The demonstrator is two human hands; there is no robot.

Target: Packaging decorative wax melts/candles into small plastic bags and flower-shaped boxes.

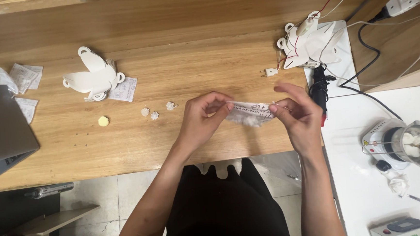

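Bare wooden tabletop (206,60) is lying open at twelve o'clock of the hands, while three small white crumbs (157,111) are crowding nine o'clock and a black cable (321,89) is blocking three o'clock.

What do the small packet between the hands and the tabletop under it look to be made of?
Packet: looks like thin white paper or film, matte, crinkling where the left hand and right hand pinch its ends; something white and lumpy shows inside, so it may be partly see-through. Tabletop: wood or wood-look laminate, light brown with straight grain lines and a soft sheen; I can't tell which.
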